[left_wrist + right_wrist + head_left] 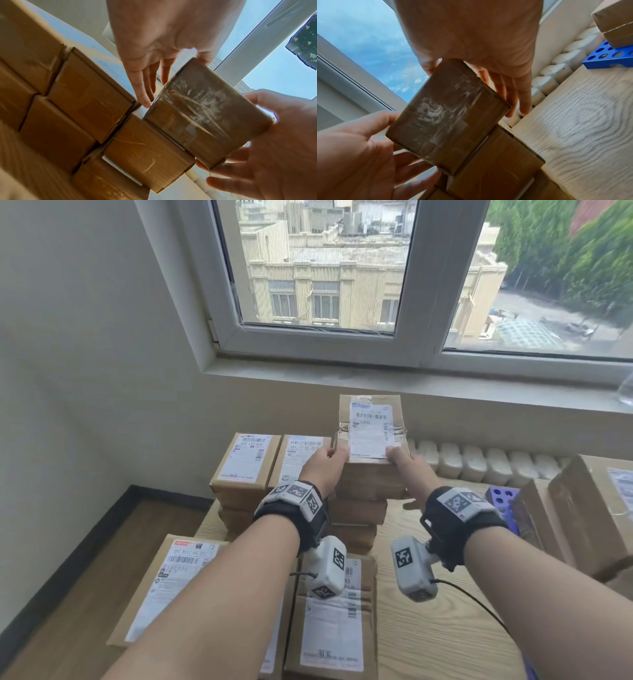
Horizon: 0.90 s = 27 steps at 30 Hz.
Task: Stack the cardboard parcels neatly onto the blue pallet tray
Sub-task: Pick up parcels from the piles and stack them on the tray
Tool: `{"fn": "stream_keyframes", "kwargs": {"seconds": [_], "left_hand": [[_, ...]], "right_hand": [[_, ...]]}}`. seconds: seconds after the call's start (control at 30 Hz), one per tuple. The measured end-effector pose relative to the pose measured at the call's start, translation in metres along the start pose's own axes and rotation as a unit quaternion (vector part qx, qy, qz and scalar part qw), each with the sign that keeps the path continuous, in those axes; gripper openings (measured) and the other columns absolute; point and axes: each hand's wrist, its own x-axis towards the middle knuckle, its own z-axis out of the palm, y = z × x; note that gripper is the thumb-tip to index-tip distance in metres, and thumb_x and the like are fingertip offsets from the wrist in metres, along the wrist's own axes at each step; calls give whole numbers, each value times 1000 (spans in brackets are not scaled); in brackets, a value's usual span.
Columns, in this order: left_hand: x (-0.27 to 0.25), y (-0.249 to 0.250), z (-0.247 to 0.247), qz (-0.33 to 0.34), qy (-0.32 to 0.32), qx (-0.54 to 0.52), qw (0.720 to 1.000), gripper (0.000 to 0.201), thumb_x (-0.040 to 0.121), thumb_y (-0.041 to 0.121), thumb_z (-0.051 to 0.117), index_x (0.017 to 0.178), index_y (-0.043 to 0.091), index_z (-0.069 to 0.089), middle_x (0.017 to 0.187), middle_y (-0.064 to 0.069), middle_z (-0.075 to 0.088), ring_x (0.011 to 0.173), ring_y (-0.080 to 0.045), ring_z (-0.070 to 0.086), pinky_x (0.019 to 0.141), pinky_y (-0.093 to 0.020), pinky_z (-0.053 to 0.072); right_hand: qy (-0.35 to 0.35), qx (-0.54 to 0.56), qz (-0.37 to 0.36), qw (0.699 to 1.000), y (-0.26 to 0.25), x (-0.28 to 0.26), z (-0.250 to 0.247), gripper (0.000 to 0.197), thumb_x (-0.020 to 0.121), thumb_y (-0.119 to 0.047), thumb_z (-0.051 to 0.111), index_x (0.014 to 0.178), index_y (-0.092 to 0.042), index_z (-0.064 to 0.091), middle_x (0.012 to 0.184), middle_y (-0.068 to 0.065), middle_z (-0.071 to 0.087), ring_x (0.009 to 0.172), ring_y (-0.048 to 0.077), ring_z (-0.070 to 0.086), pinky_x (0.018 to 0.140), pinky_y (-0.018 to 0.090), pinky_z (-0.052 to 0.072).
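Observation:
A taped cardboard parcel (371, 429) with a white shipping label is held between both hands over the tall middle stack (359, 508). My left hand (334, 455) grips its left near corner, thumb on top. My right hand (399, 455) grips the right near corner the same way. In the left wrist view the left hand (173, 79) has its fingers (144, 93) straight down the parcel's (205, 119) side. The right wrist view shows the right hand (476, 88) round the parcel (450, 121). The blue pallet tray (500, 501) with round holes lies to the right, also seen as the tray (607, 56).
Two lower stacks of parcels (245, 463) stand left of the middle stack. Flat parcels (332, 621) lie near me on the wooden table (428, 628). Larger boxes (599, 508) sit on the blue tray at the right. A white radiator (479, 463) and a window sill run behind.

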Motion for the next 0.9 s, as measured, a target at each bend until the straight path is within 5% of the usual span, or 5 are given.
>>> {"fn": "stream_keyframes", "kwargs": {"seconds": [0.23, 0.43, 0.63, 0.77, 0.9], "left_hand": [[-10, -4, 0, 26, -5, -22, 999, 80, 68, 71, 41, 127, 19, 56, 115, -6, 65, 104, -28, 64, 94, -50, 52], [-20, -8, 1, 38, -24, -68, 997, 105, 55, 89, 39, 128, 16, 56, 115, -6, 67, 104, -28, 65, 93, -49, 53], [-50, -15, 6, 29, -53, -99, 993, 115, 50, 99, 43, 137, 23, 49, 117, -6, 67, 103, -31, 66, 89, -52, 55], [-106, -10, -3, 35, -62, -141, 987, 89, 76, 76, 48, 144, 21, 32, 120, -7, 61, 107, -29, 63, 96, -50, 52], [-137, -24, -1, 41, -76, -168, 982, 98, 66, 77, 50, 147, 26, 28, 117, -8, 65, 101, -30, 68, 93, -53, 53]], "right_hand": [[17, 87, -29, 996, 8, -15, -4, 60, 76, -51, 54, 122, -12, 49, 98, 7, 60, 82, 27, 62, 70, 38, 52], [24, 108, -85, 990, 8, -51, -11, 70, 66, -53, 52, 122, -12, 48, 90, 3, 57, 72, 20, 55, 68, 38, 47], [15, 120, -113, 986, 24, -93, -18, 51, 84, -43, 54, 123, -11, 47, 91, 5, 59, 68, 18, 55, 68, 37, 46], [8, 131, -127, 983, 38, -130, -20, 43, 88, -39, 55, 118, -10, 48, 88, 4, 56, 67, 18, 54, 68, 37, 45], [7, 134, -140, 981, 57, -171, -20, 32, 94, -32, 51, 117, -9, 48, 88, 3, 54, 70, 18, 55, 68, 35, 46]]}}
